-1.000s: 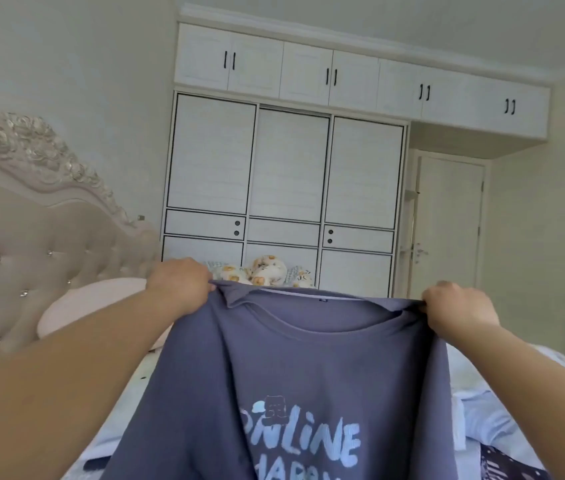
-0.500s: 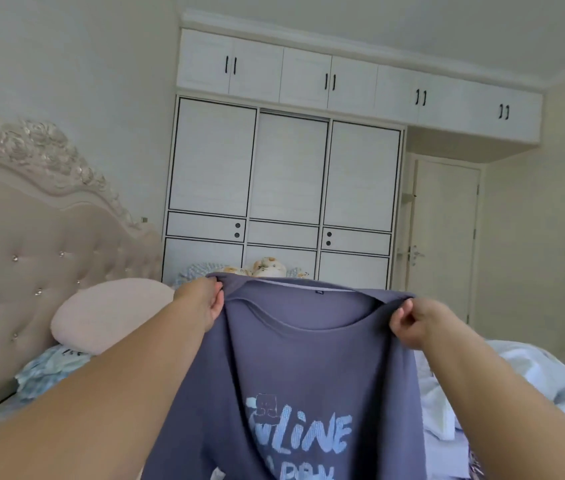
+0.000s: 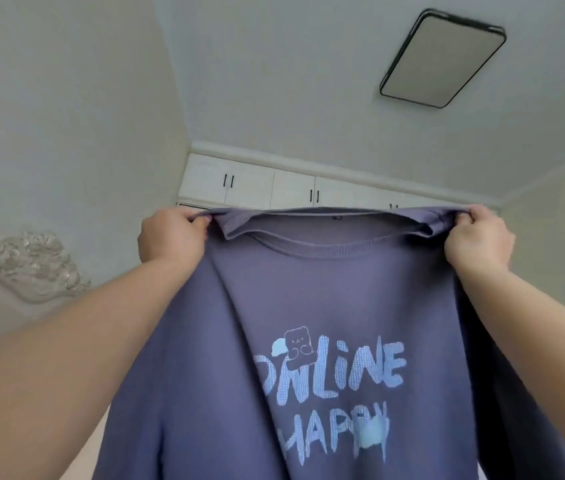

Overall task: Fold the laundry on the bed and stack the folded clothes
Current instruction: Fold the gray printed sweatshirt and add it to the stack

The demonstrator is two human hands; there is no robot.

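Soft, light purple sweatshirt (image 3: 308, 306), pinched at each shoulder beside the collar by left hand (image 3: 170, 237), nine o'clock, and right hand (image 3: 478, 237), three o'clock, hangs limp.

One head-worn wide-angle view. The camera faces forward and tilts upward, taking in the ceiling and a rectangular ceiling light (image 3: 443, 58) at upper right. The upper wardrobe cabinets (image 3: 250, 183) lie well ahead at mid-frame. A carved headboard (image 3: 21, 265) sits at the left edge. Both forearms and the held sweatshirt (image 3: 326, 323) fill the lower frame at close range. Straight edges bow near the borders.
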